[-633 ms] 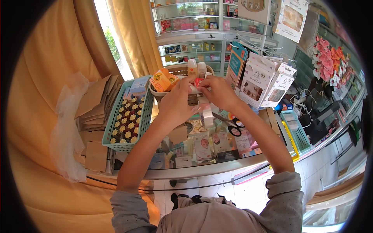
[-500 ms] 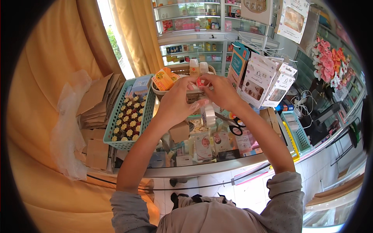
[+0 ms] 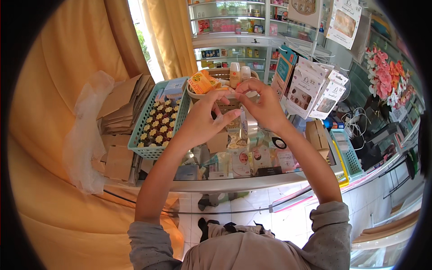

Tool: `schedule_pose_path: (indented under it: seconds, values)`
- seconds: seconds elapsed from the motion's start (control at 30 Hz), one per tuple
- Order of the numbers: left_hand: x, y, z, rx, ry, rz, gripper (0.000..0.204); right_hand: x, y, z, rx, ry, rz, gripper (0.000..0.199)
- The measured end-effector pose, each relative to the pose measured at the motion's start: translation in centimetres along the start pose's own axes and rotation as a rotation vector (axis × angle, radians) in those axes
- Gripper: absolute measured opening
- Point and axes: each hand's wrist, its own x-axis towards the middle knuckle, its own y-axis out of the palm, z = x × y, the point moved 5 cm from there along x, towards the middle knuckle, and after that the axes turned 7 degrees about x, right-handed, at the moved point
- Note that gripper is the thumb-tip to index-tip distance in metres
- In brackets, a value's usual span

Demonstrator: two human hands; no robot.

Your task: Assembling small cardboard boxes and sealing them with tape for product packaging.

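Hands met above the glass counter (image 3: 252, 182): left hand (image 3: 204, 119) and right hand (image 3: 261, 105) each pinched the clear tape roll (image 3: 248, 123), beside a green basket (image 3: 157, 121).

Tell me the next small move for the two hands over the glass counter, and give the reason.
Probably draw the clear tape roll a little further down. It hangs beneath the right hand, which pinches something small up near the basket rim, while the left hand steadies beside it with its fingers at the tape. A clear strip seems to run between hands and roll, though where it ends is hard to make out.
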Motion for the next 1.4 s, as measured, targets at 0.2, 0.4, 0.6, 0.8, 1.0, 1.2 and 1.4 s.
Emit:
schedule_pose_path:
  seconds: [0.2, 0.4, 0.6, 0.8, 1.0, 1.2, 1.4]
  values:
    - [-2.2, -1.5, 0.7, -0.067, -0.156, -0.193, 0.068, -1.2, 0.7, 1.4, 0.054, 0.016, -0.07, 0.009]
    - [-4.6, -1.2, 2.5, -0.006, -0.08, -0.262, 0.051, -3.3, 3.8, 2.0, 0.155, 0.117, -0.009, 0.031]
    - [-5.4, 0.7, 6.2, -0.051, -0.279, -0.156, 0.053, -4.5, 5.9, -0.1, 0.181, 0.248, -0.019, 0.041]
    - [-5.3, 1.8, 7.1, -0.189, -0.183, -0.102, 0.054, -5.0, 7.6, 0.9, 0.22, 0.259, -0.002, 0.044]
    - [-5.3, 1.7, 6.3, -0.225, -0.124, -0.017, 0.052, -5.3, 7.7, 1.2, 0.099, 0.161, -0.026, 0.046]
    - [-5.1, 2.4, 7.6, -0.476, -0.179, 0.024, 0.054, -5.6, 8.0, -0.3, 0.078, 0.178, -0.05, 0.05]
    - [-5.8, 2.1, 7.7, -0.6, -0.199, 0.02, 0.056, -5.8, 8.2, -0.9, 0.225, 0.475, 0.028, 0.053]
